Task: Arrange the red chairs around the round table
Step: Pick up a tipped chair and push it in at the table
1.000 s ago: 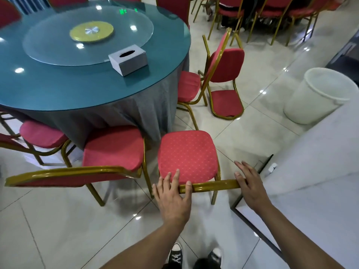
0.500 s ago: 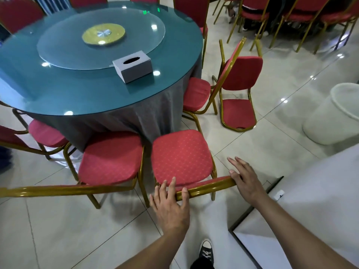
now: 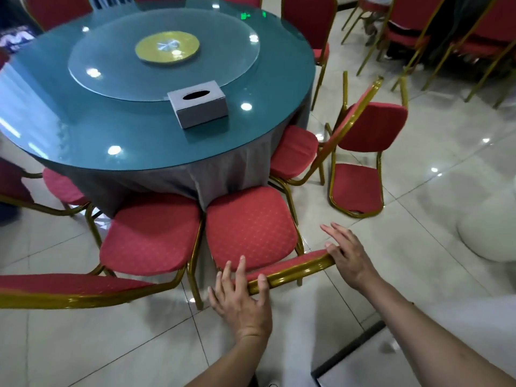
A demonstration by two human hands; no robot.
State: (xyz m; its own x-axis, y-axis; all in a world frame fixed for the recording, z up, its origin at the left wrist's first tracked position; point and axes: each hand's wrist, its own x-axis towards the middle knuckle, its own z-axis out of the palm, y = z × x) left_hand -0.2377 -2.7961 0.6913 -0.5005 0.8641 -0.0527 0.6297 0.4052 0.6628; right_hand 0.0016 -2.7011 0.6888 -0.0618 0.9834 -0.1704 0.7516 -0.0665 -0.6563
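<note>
A red chair with a gold frame stands in front of me, its seat front touching the grey cloth of the round teal table. My left hand presses on the left part of its gold back rail, fingers straight over the top. My right hand rests on the rail's right end with straight fingers. A second red chair stands close beside it on the left. Another red chair is tucked in at the right.
A tipped red chair leans against the tucked-in one on the right. A grey tissue box and a glass turntable sit on the table. A white bin and a white-covered table stand at my right.
The chair under my hands has slid forward toward the table, closing up beside the left chair. My hands and view followed it in.
</note>
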